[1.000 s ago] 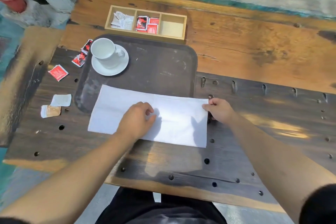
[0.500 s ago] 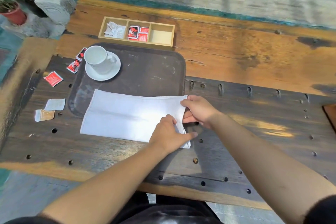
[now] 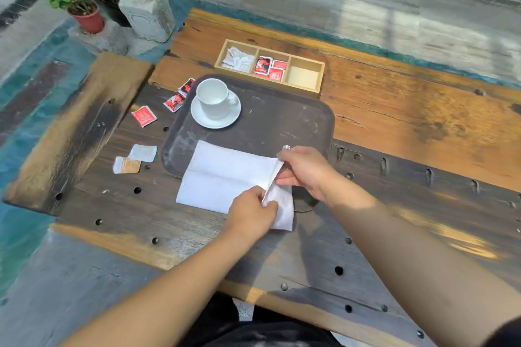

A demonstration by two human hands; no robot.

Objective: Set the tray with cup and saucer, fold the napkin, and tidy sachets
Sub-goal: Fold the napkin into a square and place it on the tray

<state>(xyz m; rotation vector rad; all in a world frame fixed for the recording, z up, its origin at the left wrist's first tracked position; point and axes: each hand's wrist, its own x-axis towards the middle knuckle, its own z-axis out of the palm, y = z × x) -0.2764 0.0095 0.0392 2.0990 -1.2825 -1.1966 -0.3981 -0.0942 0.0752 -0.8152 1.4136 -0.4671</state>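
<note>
A white napkin (image 3: 222,177) lies across the near edge of the dark tray (image 3: 282,124). My left hand (image 3: 251,213) and my right hand (image 3: 306,170) both pinch its right end, which is lifted off the table. A white cup (image 3: 213,98) stands on a white saucer (image 3: 215,117) at the tray's far left corner. Loose red sachets (image 3: 144,116) and pale sachets (image 3: 143,153) lie on the table left of the tray. A wooden sachet box (image 3: 270,66) with three compartments sits beyond the tray.
The box holds white sachets at left, red ones in the middle, nothing at right. A potted plant (image 3: 84,13) and a stone block (image 3: 146,13) stand off the table's far left. The dark table board has several holes.
Both hands came together at the napkin's right end and raised that end off the table. The view has shifted.
</note>
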